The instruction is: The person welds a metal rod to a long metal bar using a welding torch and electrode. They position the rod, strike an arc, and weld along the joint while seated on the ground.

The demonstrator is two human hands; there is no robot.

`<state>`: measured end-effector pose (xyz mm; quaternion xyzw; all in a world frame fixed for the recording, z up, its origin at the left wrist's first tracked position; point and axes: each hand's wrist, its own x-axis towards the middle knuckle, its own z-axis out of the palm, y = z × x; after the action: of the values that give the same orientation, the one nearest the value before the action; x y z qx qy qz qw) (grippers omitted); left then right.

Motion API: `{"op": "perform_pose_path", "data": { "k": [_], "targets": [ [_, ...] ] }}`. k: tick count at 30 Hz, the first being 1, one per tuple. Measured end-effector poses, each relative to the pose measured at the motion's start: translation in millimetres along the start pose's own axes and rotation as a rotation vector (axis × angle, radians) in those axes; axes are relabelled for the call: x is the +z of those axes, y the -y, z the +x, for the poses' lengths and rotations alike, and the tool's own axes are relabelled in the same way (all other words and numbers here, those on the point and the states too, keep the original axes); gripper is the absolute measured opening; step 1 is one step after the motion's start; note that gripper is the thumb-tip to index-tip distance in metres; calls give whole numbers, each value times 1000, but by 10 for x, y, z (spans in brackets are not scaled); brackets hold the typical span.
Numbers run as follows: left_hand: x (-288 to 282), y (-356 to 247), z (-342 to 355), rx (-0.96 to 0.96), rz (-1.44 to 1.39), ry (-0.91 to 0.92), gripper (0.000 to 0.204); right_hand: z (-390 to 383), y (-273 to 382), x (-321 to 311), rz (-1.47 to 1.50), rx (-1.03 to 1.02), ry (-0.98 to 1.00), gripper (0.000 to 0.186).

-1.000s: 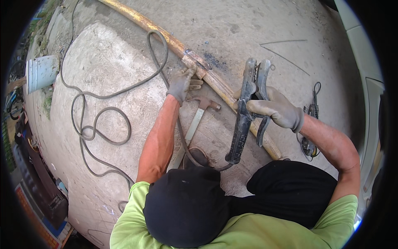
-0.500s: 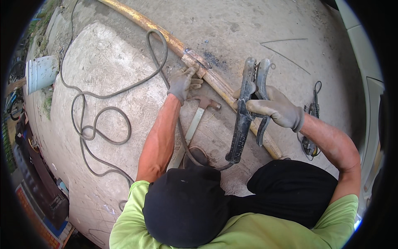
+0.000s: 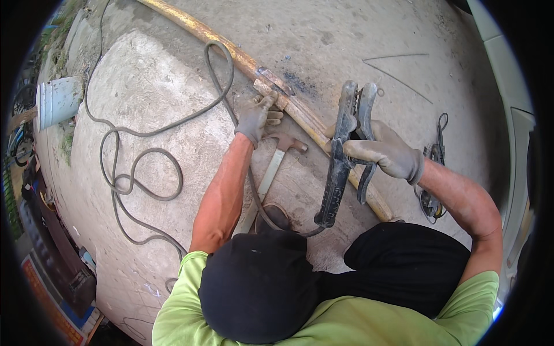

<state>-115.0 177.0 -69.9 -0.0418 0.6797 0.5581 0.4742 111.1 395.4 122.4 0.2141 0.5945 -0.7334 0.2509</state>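
Right hand [image 3: 389, 153] — wrapped round black clamp [image 3: 337, 173]. Left hand [image 3: 253, 120] — half curled at yellow pipe [image 3: 306, 120]; cannot tell whether it grips.

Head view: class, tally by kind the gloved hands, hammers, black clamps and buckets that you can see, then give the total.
Gloved hands: 2, the left hand and the right hand
Hammer: 1
Black clamp: 1
Bucket: 1
Total: 5
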Motion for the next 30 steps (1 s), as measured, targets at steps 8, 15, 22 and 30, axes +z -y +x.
{"op": "perform_pose_path", "data": {
  "k": [8, 15, 22, 30],
  "targets": [
    [-31, -130, -23, -19, 37, 38, 46, 3, 2, 7, -38, 11, -17, 60],
    [-156, -149, 37, -42, 48, 117, 56, 11, 5, 8, -33, 14, -19, 57],
    [-114, -143, 66, -77, 67, 119, 48, 54, -10, 26, -11, 6, -5, 55],
    [-76, -178, 11, -70, 16, 100, 44, 82, -7, 29, -45, 16, -9, 53]
  ]
}}
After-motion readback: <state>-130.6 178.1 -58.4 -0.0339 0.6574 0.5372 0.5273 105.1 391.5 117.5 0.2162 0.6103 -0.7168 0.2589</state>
